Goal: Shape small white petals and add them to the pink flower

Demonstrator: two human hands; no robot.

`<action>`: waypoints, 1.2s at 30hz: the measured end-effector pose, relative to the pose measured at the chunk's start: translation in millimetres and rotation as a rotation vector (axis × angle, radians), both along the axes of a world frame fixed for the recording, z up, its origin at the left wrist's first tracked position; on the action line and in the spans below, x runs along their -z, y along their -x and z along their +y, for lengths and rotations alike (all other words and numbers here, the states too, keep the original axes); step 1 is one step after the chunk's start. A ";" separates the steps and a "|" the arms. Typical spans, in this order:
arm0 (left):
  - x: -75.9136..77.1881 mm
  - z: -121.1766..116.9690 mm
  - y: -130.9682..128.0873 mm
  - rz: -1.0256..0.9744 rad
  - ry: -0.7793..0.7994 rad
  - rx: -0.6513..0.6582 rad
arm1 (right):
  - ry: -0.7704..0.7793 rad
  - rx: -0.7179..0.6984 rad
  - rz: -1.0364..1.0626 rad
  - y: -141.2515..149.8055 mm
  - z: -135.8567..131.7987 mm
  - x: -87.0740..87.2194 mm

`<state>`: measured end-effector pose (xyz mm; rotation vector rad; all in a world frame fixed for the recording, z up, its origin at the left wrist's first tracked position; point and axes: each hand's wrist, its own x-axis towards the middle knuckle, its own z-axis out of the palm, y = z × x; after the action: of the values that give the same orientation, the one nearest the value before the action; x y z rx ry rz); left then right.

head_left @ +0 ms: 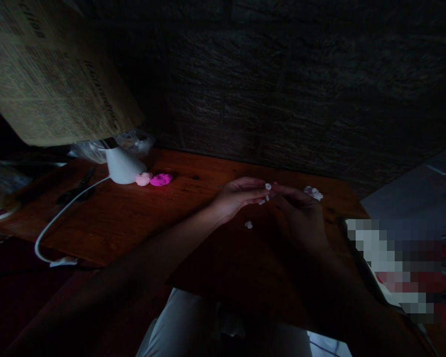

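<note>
My left hand (241, 195) is closed in a pinch on a small white piece of clay-like material (268, 186). From the other side, the fingertips of my right hand (303, 210) meet the left ones at this piece, pinched together; dim light blurs their exact grip. Small white bits (262, 202) show just under the fingertips. A loose white scrap (249, 224) lies on the wooden table (208, 171) below the hands. Beyond the right hand rests a crumpled-looking white lump (313, 193).
A pale pink lump (143, 179) and a bright magenta lump (161, 180) sit against a white lamp base (122, 166) under a newsprint-patterned shade (63, 79). Its cable (40, 238) hangs over dark scissors (78, 189). A brick-patterned wall (245, 89) stands behind. A pixelated device (390, 272) lies right.
</note>
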<state>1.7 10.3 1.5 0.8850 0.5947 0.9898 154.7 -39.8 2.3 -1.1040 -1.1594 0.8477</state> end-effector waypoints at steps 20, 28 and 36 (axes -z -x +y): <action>2.4 1.3 -3.7 0.022 -0.130 -0.091 | 0.022 0.027 0.009 1.4 -1.6 -4.8; 9.1 1.4 -5.1 0.087 -0.174 -0.106 | 0.139 0.026 0.110 1.1 1.4 -1.0; 8.5 1.4 -4.9 0.093 -0.148 -0.059 | 0.127 0.046 0.068 0.7 0.4 -0.9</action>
<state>6.5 11.7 -7.0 1.0538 0.6356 1.0600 153.9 -39.4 3.2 -1.1913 -1.0316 0.9263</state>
